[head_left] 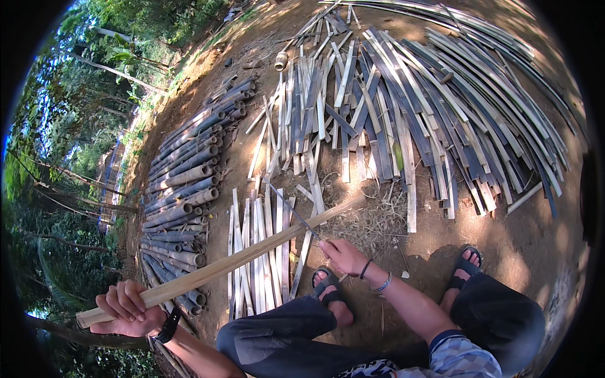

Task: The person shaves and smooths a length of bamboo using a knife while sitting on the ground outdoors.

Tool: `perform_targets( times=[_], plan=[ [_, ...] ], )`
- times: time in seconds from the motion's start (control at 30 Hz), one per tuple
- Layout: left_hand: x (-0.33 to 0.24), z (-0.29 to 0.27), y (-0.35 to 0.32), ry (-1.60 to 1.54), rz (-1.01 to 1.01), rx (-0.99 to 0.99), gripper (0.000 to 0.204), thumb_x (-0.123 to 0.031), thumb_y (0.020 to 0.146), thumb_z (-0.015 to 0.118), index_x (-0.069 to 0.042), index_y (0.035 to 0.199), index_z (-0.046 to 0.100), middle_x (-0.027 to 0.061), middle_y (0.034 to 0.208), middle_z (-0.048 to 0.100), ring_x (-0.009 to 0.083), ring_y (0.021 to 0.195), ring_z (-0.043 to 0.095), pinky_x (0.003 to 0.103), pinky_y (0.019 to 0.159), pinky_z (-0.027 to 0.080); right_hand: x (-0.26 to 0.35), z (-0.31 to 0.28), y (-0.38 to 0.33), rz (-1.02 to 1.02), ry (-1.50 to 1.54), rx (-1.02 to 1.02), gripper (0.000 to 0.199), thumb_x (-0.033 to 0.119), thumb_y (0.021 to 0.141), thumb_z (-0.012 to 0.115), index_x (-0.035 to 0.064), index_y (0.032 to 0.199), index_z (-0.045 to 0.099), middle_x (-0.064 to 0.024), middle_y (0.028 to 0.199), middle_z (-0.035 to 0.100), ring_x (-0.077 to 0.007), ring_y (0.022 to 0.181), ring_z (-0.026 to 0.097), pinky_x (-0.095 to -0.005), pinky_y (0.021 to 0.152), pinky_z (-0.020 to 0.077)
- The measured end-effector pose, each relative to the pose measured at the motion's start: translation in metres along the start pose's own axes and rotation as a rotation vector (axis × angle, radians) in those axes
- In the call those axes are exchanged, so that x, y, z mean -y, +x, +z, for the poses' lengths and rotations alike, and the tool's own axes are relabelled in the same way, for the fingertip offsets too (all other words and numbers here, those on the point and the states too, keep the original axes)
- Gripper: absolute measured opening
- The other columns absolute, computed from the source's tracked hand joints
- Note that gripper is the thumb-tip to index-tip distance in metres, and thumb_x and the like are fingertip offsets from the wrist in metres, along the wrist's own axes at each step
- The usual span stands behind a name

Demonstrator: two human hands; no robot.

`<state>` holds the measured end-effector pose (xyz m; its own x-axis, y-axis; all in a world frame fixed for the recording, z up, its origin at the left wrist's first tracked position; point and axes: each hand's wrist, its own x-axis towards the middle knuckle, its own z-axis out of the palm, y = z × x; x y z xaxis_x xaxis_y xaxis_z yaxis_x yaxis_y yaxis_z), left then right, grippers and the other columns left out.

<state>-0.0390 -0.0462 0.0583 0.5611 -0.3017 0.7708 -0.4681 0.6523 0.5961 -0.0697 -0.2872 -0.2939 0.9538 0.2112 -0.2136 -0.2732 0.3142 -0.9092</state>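
The left hand (129,312), at 8 o'clock, is clamped round the near end of a pale strip (227,263), fingers wrapped over it and the butt poking out beyond them. The strip slants up toward 2 o'clock, its far end just right of centre. The right hand (344,257), at 5 o'clock, is closed on a knife (295,210), whose blade crosses the strip and points between 10 and 11 o'clock; I cannot tell if it touches. Dark poles (183,179) lie stacked at 9 o'clock, slats (435,116) spread at 2, and shavings (381,220) at 4. 2 sandals (333,296) stand between 4 and 6.
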Motion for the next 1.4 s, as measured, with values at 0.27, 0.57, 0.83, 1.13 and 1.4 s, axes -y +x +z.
perform_targets(
  times=[0.27,0.57,0.83,1.13,1.4],
  plan=[
    [-0.005,0.004,-0.002,0.006,0.0,0.001,0.061,-0.064,0.085,0.05,-0.016,0.052,0.032,-0.0052,0.035,0.029,0.0045,0.026,0.029,0.018,0.03,0.02,0.044,0.039,-0.034,0.052,-0.056,0.11,0.048,0.04,0.098,0.04,-0.0003,0.073,0.048,-0.0066,0.049,0.05,-0.0162,0.043,0.054,-0.0326,0.043,0.0416],
    [-0.005,0.003,-0.002,0.02,0.014,0.002,0.059,-0.062,0.085,0.052,-0.017,0.053,0.032,-0.0052,0.036,0.032,0.0039,0.026,0.029,0.018,0.028,0.024,0.084,0.045,-0.053,-0.039,-0.195,0.238,0.044,0.039,0.096,0.043,-0.0018,0.083,0.055,-0.0171,0.063,0.059,-0.0323,0.061,0.062,-0.0415,0.058,0.0459],
    [-0.009,0.002,-0.008,0.031,0.017,-0.006,0.062,-0.069,0.082,0.05,-0.016,0.054,0.033,-0.0038,0.035,0.034,0.0065,0.026,0.033,0.02,0.029,0.027,0.098,0.083,-0.076,-0.209,-0.389,0.066,0.048,0.045,0.089,0.056,-0.0032,0.09,0.051,-0.0168,0.061,0.057,-0.0303,0.058,0.061,-0.0402,0.055,0.0451],
    [-0.018,0.003,-0.014,0.231,-0.068,-0.202,0.063,-0.07,0.085,0.04,-0.009,0.067,0.037,0.0023,0.058,0.039,0.014,0.052,0.042,0.025,0.053,0.039,0.134,0.128,-0.098,-0.231,-0.539,-0.008,0.045,0.035,0.083,0.066,-0.0044,0.099,0.051,-0.0138,0.066,0.061,-0.0234,0.06,0.065,-0.0354,0.056,0.0489],
    [-0.03,-0.032,-0.038,0.085,0.201,-0.47,0.052,-0.058,0.09,0.047,-0.008,0.1,0.055,0.0024,0.079,0.041,0.0124,0.07,0.039,0.024,0.063,0.036,0.129,0.163,-0.098,-0.411,-0.5,-0.023,0.041,0.032,0.08,0.069,-0.0021,0.093,0.051,-0.0215,0.067,0.059,-0.0399,0.065,0.062,-0.0429,0.06,0.0478]
  ],
)
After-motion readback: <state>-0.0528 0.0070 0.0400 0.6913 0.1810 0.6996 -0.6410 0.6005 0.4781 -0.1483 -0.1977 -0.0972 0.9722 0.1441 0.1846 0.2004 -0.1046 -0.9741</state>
